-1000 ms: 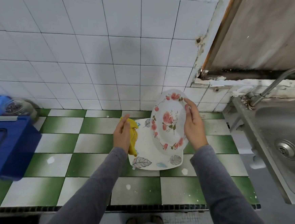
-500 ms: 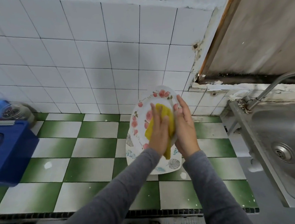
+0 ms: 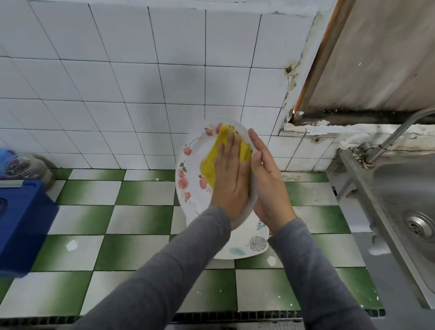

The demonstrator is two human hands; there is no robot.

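That floral plate (image 3: pixel 192 167) looks like glazed ceramic or melamine, I can't tell which: stiff, moderately weighty, slick on its face, and liable to chip if it drops onto the tiles. I'd say the rim is the place to hold it, with a palm backing the underside, since the smooth middle offers no purchase.

It is held up off the counter, tilted nearly on edge with its flowered face turned left, and sits between the two hands. The left hand (image 3: pixel 229 179) lies flat across the face, fingers straight and together, pressing a yellow cloth (image 3: pixel 211 165) against it. The cloth is soft and limp, and it pokes out above and to the left of the fingers. The right hand (image 3: pixel 267 179) stands on the right, its palm against the plate's right rim and back and its fingers nearly straight, pointing up. I see no thumb hooked over the edge, though that side is hidden.

Just below lies a second, leaf-patterned plate (image 3: pixel 253 242), flat on the green-and-white tiled counter (image 3: pixel 142 217). Farther right are a steel sink (image 3: pixel 422 200) and its tap (image 3: pixel 401 129). Far left stands a blue box (image 3: pixel 10 222), with a glass jar (image 3: pixel 24 167) behind it against the wall.
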